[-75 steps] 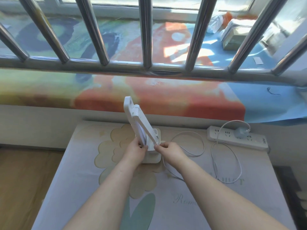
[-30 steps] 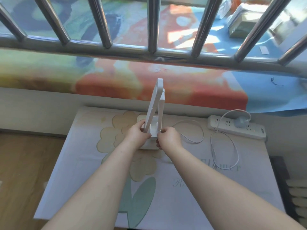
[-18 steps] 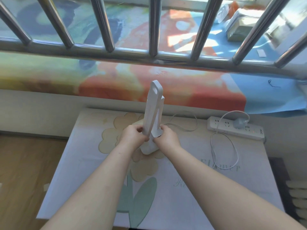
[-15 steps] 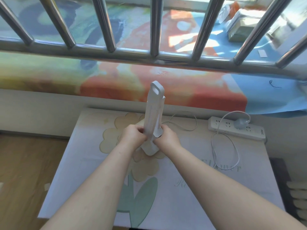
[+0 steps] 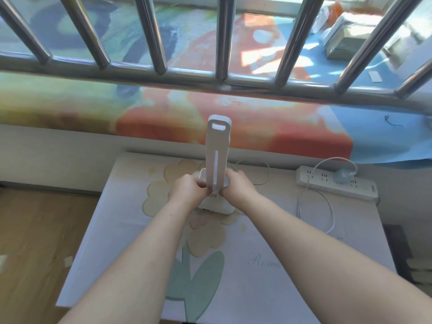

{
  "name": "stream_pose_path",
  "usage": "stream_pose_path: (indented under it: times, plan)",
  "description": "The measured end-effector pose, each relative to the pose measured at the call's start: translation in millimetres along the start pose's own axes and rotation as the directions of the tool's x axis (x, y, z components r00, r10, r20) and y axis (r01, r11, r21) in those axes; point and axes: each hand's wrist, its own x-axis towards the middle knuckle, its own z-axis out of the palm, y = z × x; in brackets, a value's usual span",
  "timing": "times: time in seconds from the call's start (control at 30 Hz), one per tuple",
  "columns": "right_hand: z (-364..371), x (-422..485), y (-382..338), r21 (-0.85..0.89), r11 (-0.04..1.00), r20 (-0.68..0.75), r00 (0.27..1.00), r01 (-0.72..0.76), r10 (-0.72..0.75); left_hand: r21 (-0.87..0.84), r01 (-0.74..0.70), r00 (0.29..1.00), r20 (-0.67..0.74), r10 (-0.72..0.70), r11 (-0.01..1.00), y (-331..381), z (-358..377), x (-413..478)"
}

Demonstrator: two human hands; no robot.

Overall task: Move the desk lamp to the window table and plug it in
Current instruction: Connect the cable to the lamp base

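Note:
A white folding desk lamp (image 5: 217, 150) stands upright on the window table (image 5: 292, 249), its flat head folded against the arm. My left hand (image 5: 189, 190) grips the foot of the arm from the left. My right hand (image 5: 236, 185) grips it from the right. The square base (image 5: 219, 206) shows below my hands. A thin white cable (image 5: 257, 174) runs from the lamp to the back and right, where a plug (image 5: 341, 177) sits in a white power strip (image 5: 336, 183).
The table wears a pale cloth with a flower print. Steel window bars (image 5: 222, 83) cross above a colourful padded sill (image 5: 233, 118). A box (image 5: 343, 40) lies on the sill at far right. Wooden floor (image 5: 42, 230) lies to the left.
The lamp has been turned about its upright axis, so its broad face now points at me instead of its thin edge. Both hands stayed at its foot.

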Motion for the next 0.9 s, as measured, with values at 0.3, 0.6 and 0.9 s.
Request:
stream_pose_path:
  times: [0.3,0.6,0.9]
  plan:
    - [-2,17,-8,0.019,0.998,-0.025,0.998,0.053,-0.053,0.023,0.000,0.989,-0.146,0.003,1.000,2,2,6]
    - [-1,16,-10,0.057,0.998,-0.015,0.999,0.035,-0.034,0.021,-0.008,0.982,-0.189,0.012,1.000,-1,3,8]
    - [-24,-3,7,0.033,0.999,-0.062,0.998,0.013,-0.011,0.183,0.123,0.977,-0.193,-0.087,0.975,3,11,-4]
